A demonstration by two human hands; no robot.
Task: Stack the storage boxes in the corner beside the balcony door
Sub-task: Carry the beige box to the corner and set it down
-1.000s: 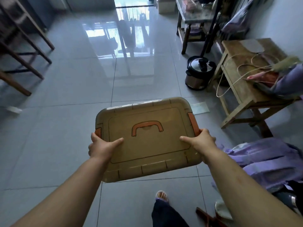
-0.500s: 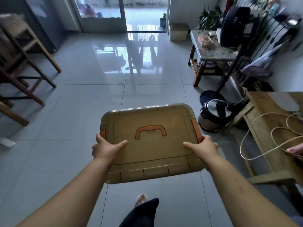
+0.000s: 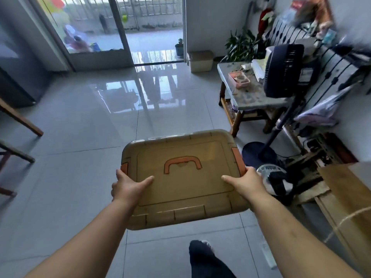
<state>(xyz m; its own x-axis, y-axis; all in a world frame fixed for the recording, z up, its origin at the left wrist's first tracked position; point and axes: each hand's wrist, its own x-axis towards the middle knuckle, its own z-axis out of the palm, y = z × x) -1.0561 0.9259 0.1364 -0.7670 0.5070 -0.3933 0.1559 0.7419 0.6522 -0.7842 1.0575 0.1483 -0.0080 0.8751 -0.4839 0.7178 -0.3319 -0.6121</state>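
Well short of the balcony door [image 3: 88, 35], above the tiled floor [image 3: 80, 127], the storage box [image 3: 184, 185] is carried lid-up. The left hand [image 3: 128, 189] and right hand [image 3: 248, 182] grip its side edges, thumbs on top. A second box [image 3: 200, 61] stands beside the door.

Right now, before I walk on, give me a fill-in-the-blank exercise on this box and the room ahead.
1. The left hand and right hand carry the storage box above the tiled ____.
2. The handle on its lid is ____.
3. A second box sits beside the balcony ____.
4. The standing fan is on the person's ____ side.
Missing words: floor, orange, door, right.
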